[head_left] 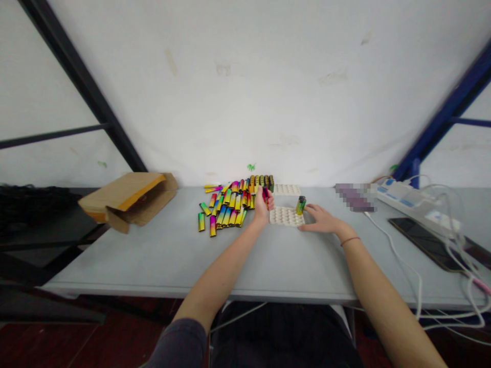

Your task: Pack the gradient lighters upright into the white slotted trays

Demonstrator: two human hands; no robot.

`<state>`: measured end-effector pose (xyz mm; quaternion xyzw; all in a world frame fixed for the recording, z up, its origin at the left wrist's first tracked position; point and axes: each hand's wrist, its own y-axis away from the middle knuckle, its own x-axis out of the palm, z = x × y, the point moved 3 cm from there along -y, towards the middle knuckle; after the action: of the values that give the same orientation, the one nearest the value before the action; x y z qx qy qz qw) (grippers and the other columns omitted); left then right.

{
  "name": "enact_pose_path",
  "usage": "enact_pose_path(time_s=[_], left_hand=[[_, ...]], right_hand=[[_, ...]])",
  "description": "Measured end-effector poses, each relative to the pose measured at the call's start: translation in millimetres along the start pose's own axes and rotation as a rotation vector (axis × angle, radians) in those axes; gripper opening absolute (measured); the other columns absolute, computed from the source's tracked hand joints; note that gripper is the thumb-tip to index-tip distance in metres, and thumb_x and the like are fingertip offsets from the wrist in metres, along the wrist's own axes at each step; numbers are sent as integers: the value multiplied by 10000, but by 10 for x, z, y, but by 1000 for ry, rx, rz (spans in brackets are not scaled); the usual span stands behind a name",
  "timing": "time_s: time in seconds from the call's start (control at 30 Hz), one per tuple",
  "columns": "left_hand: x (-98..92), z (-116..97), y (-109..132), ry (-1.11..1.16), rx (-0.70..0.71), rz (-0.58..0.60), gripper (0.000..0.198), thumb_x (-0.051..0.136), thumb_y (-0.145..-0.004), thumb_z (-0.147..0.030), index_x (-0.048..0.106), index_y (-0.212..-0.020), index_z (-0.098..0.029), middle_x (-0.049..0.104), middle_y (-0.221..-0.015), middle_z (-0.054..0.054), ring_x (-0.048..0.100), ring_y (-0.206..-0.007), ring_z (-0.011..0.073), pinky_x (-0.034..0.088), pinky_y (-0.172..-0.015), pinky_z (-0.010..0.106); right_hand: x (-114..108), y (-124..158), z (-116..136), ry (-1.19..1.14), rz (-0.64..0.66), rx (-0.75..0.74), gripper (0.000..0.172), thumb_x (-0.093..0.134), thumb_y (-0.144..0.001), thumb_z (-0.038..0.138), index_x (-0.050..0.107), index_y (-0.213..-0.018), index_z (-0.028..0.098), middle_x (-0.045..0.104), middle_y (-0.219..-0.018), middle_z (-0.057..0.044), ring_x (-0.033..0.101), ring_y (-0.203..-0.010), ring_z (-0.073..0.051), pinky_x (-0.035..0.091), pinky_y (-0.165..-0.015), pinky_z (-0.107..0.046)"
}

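My left hand (261,208) is closed around a magenta lighter (265,193), just above the left edge of a cream dimpled tray (286,216). In that tray's far right corner stands a green and yellow lighter (300,205) with a dark top. My right hand (322,221) is at the tray's right edge, thumb and fingers apart, fingertips close to the standing lighter; whether they touch it I cannot tell. Left of my left hand lies a loose pile of shiny rainbow-coloured lighters (226,207). Behind, several lighters (262,181) stand upright in rows.
A second cream tray (287,189) lies by the wall. An open cardboard box (130,197) rests on the table's left. On the right are a white power strip (414,199), a dark phone (425,243), a pixelated purple object (353,197) and tangled white cables (406,260).
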<state>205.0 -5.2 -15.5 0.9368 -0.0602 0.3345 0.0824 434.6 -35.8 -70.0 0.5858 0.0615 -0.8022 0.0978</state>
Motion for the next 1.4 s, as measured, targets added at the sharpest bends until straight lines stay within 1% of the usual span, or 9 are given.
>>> enact_pose_path(time_s=[0.23, 0.4, 0.5, 0.6, 0.73, 0.83, 1.0, 1.17, 1.4], left_hand=[[-9, -30, -24, -43, 64, 61, 577, 552, -940, -720, 464, -704, -201, 347, -505, -76, 279, -410, 54, 221, -426, 184], [-28, 33, -57, -234, 164, 109, 204, 637, -934, -333, 491, -847, -219, 480, -580, -78, 401, -471, 77, 302, -476, 185], [-22, 146, -33, -396, 223, 186, 123, 604, -915, -200, 496, -862, -224, 544, -644, -70, 469, -531, 89, 375, -537, 197], [7, 260, 8, -469, 263, 230, 109, 657, -915, -220, 551, -886, -222, 593, -733, -42, 534, -602, 106, 438, -608, 221], [51, 281, 40, -528, 435, 208, 163, 790, -817, -210, 685, -941, -209, 674, -952, 38, 642, -888, 174, 516, -812, 264], [70, 254, 35, -644, 496, 257, 119, 802, -787, -207, 730, -882, -212, 702, -935, 48, 646, -929, 203, 523, -919, 306], [46, 220, 25, -713, 453, 288, 92, 814, -752, -187, 767, -824, -220, 721, -836, 30, 651, -838, 201, 527, -873, 296], [41, 262, 31, -765, 363, 324, 79, 829, -751, -227, 784, -816, -230, 754, -807, 13, 669, -768, 198, 524, -807, 280], [20, 342, 3, -874, 419, 331, 138, 839, -739, -190, 785, -854, -243, 788, -892, 35, 703, -808, 224, 550, -872, 325]], right_hand=[[0, 1, -6, -12, -8, -5, 885, 751, -781, 694, 578, -1498, 206, 505, -1578, -210, 447, -1476, -456, 386, -1210, -575], [-2, 6, 4, -3, 7, -5, 900, 738, -793, 708, 567, -1512, 194, 495, -1585, -209, 444, -1486, -436, 374, -1225, -542], [-9, 9, 8, -2, 4, 7, 904, 744, -789, 703, 569, -1512, 189, 495, -1585, -216, 446, -1484, -441, 375, -1224, -541], [-19, 8, 17, -4, -4, -3, 903, 754, -781, 690, 582, -1502, 174, 511, -1570, -228, 474, -1459, -449, 397, -1207, -547], [-22, -22, 60, -24, -59, -53, 822, 773, -770, 661, 653, -1424, 179, 594, -1489, -215, 505, -1421, -457, 383, -1205, -588], [11, -73, 111, -64, -115, -111, 793, 787, -763, 637, 674, -1391, 165, 627, -1446, -206, 501, -1424, -444, 323, -1239, -605], [83, -129, 126, -158, -171, -133, 798, 810, -751, 594, 664, -1402, 156, 605, -1449, -201, 547, -1380, -410, 405, -1200, -545], [100, -133, 105, -169, -158, -136, 798, 813, -748, 607, 657, -1414, 197, 597, -1471, -185, 538, -1398, -415, 393, -1211, -559], [81, -127, 133, -164, -147, -131, 786, 807, -759, 580, 655, -1419, 180, 589, -1481, -199, 545, -1394, -404, 394, -1211, -536]])
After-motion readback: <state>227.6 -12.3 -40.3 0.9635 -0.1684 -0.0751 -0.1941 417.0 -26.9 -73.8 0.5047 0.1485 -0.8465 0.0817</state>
